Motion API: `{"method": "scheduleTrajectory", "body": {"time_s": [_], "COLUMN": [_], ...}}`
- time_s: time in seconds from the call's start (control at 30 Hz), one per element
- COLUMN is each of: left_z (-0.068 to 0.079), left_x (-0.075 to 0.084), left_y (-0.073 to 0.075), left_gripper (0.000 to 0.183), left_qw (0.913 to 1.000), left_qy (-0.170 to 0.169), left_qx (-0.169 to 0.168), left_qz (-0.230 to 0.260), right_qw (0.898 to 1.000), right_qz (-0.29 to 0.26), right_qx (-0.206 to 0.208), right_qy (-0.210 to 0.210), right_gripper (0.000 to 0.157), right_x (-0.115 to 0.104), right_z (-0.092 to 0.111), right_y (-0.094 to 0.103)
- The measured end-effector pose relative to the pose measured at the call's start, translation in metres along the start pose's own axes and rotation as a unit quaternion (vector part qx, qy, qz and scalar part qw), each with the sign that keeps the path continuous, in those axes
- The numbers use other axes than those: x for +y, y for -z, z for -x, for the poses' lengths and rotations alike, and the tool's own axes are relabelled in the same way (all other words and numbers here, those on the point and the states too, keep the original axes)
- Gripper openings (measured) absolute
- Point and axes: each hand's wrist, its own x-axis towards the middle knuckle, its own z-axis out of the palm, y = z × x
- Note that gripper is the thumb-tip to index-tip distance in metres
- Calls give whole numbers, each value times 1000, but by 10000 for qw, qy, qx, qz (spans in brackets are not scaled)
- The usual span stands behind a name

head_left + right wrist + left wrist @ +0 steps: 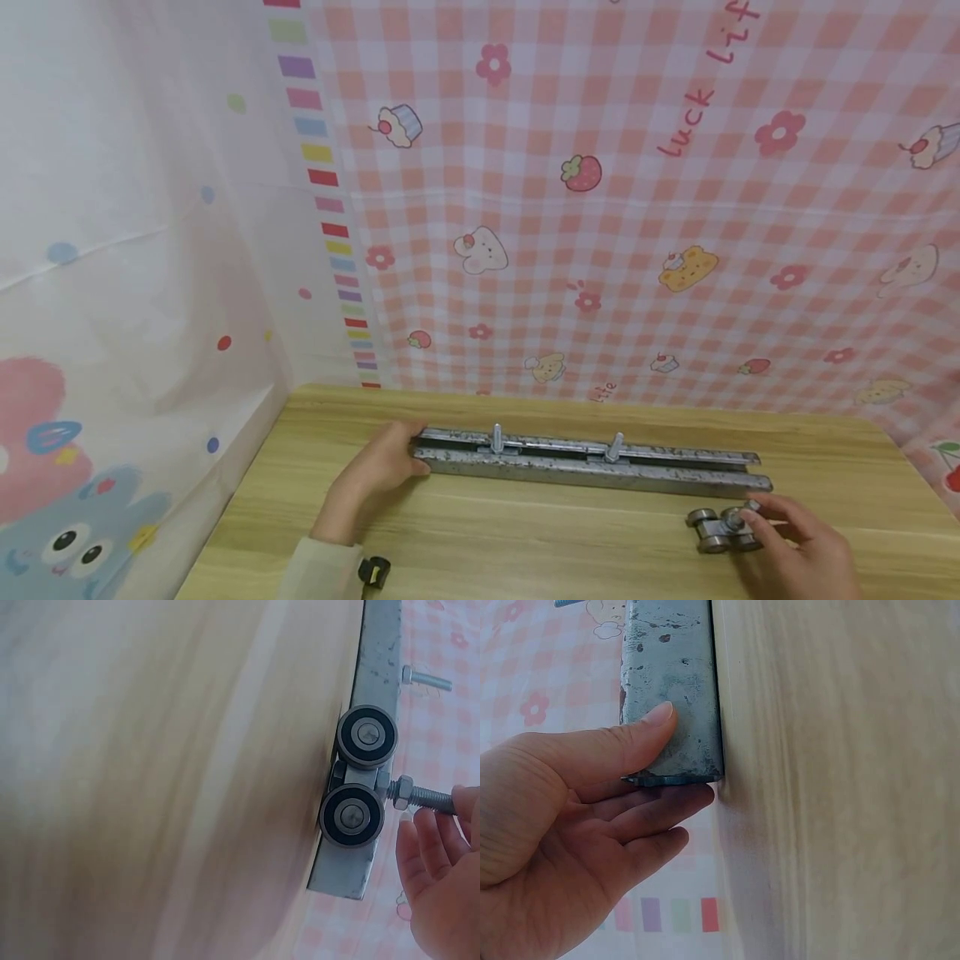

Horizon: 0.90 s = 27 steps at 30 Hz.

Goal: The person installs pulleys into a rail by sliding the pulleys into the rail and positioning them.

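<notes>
A long grey metal track rail (585, 473), slotted along its top and speckled with dark worn spots, lies across the wooden table. My left hand (381, 460) grips its left end, the thumb (649, 735) on the side wall and the fingers at the end. Two bolts (497, 439) stand up out of the slot, the right one leaning. Just in front of the rail's right end, my right hand (810, 546) pinches the threaded bolt (431, 799) of a roller trolley (726, 527). Its bearing wheels (367, 735) overlap the rail in the right wrist view.
The wooden table (540, 550) reaches back to a pink checked cloth (637, 208). A white patterned cloth (150, 250) hangs on the left. A small black clip (375, 572) sits by the left sleeve cuff (322, 568).
</notes>
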Motion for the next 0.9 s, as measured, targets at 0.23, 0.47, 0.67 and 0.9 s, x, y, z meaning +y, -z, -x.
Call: {"method": "scheduleTrajectory", "body": {"time_s": [0.23,0.47,0.67,0.9], "left_z": [2,2,1,0], "left_x": [-1,-1,-1,0], "left_y": [0,-1,-1,0], "left_gripper": [41,43,48,51], "left_qw": [10000,10000,10000,9999], "left_qy": [-24,2,-1,-30], "left_qx": [30,23,-10,-17], "left_qz": [-6,24,83,162], "right_qw": [10000,9999,9993,9985], "right_qz": [-22,-102,347,539], "right_qx": [-45,18,-13,-58], "right_qy": [57,-9,-108,77], "right_gripper": [19,20,18,20], "right_x": [11,24,31,41], "right_z": [-4,-8,-12,-18], "right_y": [6,13,21,31]}}
